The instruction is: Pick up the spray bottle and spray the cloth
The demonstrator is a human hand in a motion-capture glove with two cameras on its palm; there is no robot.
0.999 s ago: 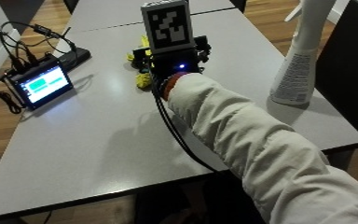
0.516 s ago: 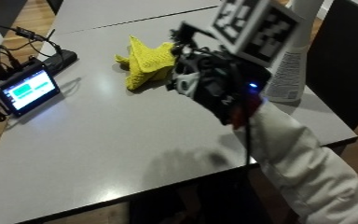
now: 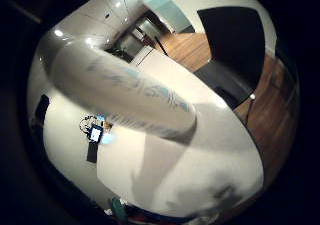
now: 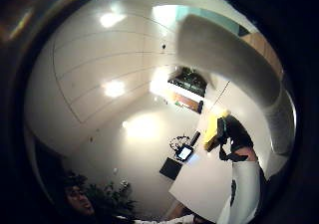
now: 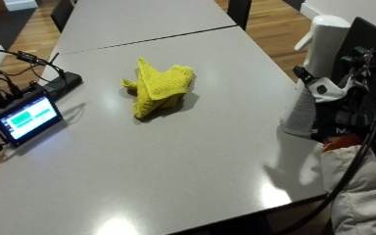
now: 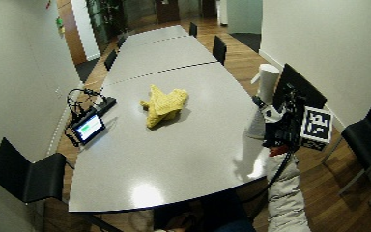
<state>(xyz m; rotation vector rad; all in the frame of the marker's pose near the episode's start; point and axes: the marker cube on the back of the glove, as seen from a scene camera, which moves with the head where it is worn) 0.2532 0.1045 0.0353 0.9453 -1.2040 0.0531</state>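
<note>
Right now your gloved right hand [image 5: 344, 103] is at the near right edge of the long grey table [image 5: 175, 161], wrapped around the lower body of the white spray bottle [image 5: 308, 73]. Black glove fabric and a white plastic piece cover part of the bottle's side, with your fingers curled around it; whether its base touches the table or is just off it cannot be told. The bottle is smooth plastic, wide at the base and tapering to a slim neck with a rounded trigger head on top. In the little-finger palm view its pale cylindrical body [image 3: 125, 97], printed with faint blue markings, fills much of the picture, close against your palm. In the thumb-side view it shows as a curved grey-white band [image 4: 234, 64].

Your sleeve [image 5: 364, 196] is white and puffy.

The yellow cloth [image 5: 158, 88] lies crumpled near the middle of the table, well apart from the bottle. It has a knitted, waffle-like texture and folds up into soft peaks.

At the far left edge, a small screen [image 5: 25, 117] glows blue and green, propped at a tilt, with black cables [image 5: 5, 73] looping behind it. The tabletop is smooth with a slight sheen.
</note>
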